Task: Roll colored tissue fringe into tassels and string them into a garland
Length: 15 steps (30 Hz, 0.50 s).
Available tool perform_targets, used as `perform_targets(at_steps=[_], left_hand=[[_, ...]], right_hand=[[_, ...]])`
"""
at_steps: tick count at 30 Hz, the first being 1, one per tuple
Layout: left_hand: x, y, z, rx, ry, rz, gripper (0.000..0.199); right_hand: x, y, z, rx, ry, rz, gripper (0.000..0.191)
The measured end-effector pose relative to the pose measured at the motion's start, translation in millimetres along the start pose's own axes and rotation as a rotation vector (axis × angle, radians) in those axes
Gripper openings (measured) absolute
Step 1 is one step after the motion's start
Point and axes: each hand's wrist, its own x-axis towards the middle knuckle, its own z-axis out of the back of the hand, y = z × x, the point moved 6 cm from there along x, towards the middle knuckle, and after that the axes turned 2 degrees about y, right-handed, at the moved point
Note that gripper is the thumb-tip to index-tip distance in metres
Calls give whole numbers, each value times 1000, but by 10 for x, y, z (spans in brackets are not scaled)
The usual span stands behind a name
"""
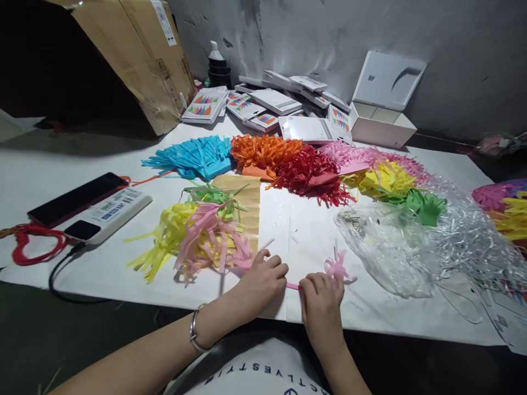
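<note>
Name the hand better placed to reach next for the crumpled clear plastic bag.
Right, likely: the right hand is nearer the clear plastic bag, while the left hand sits farther away. Both hands are on the thin pink paper strip.

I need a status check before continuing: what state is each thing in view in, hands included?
Left hand: closed on pink strip
Right hand: closed on it too
Pink strip: between the hands, fringed at right
White box: lid raised
Phone: screen dark
White device: cable plugged in
Plastic bag: crumpled
Blue paper: fringed, bunched
Printed boxes: piled askew
Carton: unclear whether open
</note>
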Motion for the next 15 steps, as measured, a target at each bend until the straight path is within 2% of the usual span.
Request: perform_targets(at_steps=[3,6,9,11,15], left_hand=[[-12,-44,-76,18,-29,-76,14],[22,-20,-129,-88,-14,-23,15],[31,85,-100,-363,54,123,15],[0,144,-29,-606,93,199,20],[-104,153,48,-1285,225,384,23]], right_hand=[[4,76,-11,60,31,104,17],[35,110,-37,30,36,135,15],[79,142,-15,-7,15,195,20],[97,178,77,19,-21,272,21],[115,246,398,93,-122,379,20]])
